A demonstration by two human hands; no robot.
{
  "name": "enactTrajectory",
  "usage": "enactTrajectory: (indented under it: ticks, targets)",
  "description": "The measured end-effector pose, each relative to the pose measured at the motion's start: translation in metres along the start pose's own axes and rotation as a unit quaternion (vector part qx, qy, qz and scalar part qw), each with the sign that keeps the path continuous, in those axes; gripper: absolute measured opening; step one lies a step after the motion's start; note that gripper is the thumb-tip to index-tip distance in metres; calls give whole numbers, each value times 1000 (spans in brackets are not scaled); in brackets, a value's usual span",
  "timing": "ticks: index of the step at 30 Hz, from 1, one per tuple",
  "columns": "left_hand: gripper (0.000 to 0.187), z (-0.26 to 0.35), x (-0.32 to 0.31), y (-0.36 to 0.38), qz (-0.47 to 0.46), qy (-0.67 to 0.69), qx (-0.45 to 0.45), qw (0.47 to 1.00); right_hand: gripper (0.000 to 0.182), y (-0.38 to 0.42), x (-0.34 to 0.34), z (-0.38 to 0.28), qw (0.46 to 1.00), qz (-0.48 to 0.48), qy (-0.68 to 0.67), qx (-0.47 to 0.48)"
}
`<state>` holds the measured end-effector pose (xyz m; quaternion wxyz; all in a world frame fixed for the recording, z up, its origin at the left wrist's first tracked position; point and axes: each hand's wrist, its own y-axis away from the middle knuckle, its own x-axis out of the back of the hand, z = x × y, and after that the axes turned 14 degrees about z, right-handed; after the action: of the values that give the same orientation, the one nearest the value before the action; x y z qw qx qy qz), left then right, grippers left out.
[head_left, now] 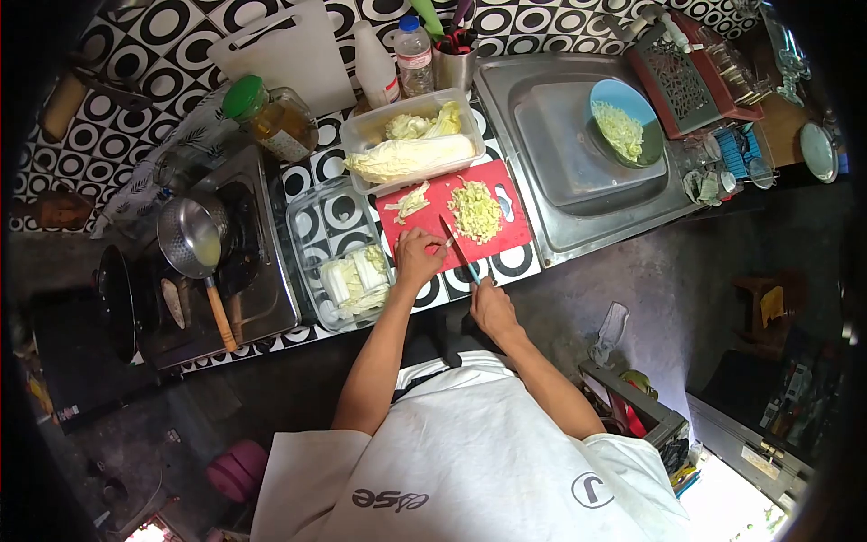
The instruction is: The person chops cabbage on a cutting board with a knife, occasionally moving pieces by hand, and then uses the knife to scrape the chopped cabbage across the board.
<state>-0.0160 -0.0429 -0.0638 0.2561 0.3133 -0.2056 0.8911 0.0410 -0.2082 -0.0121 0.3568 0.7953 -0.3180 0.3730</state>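
Observation:
My right hand (493, 309) is wrapped round the light-blue handle of a kitchen knife (461, 251), whose dark blade points away over the red cutting board (513, 237). On the board, my left hand (421, 258) is closed, its fingertips at a small pale piece of napa cabbage (449, 242) beside the blade. A heap of chopped cabbage (475, 213) lies right of the knife tip. Farther back on the left are several cut strips (413, 202). Behind the board, a plastic container (358, 126) holds a large piece of napa cabbage (411, 158) and loose leaves.
Left of the board, a clear container (307, 298) holds cut cabbage sections (357, 282). A saucepan (185, 237) sits on the stove, its wooden handle toward me. A blue bowl (619, 90) of shredded cabbage stands in the sink (560, 217). Bottles (414, 59) line the back.

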Motion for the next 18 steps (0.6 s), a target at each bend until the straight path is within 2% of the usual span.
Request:
enactTrajectory:
  ticks: [4, 9, 13, 15, 18]
  targets:
    - [13, 0, -1, -2, -14, 2, 11, 1000, 32, -2, 16, -3, 999, 5, -34, -8]
    - [12, 3, -1, -2, -30, -13, 5, 999, 33, -27, 33, -23, 998, -56, -17, 15]
    - [13, 4, -1, -2, -27, -21, 5, 999, 32, -10, 26, -17, 999, -36, -17, 12]
    - [11, 4, 0, -2, -27, -21, 18, 999, 32, 0, 9, -3, 999, 11, -30, -3]
    - [10, 5, 1, -4, -39, -23, 14, 999, 30, -2, -2, 4, 1000, -3, -18, -8]
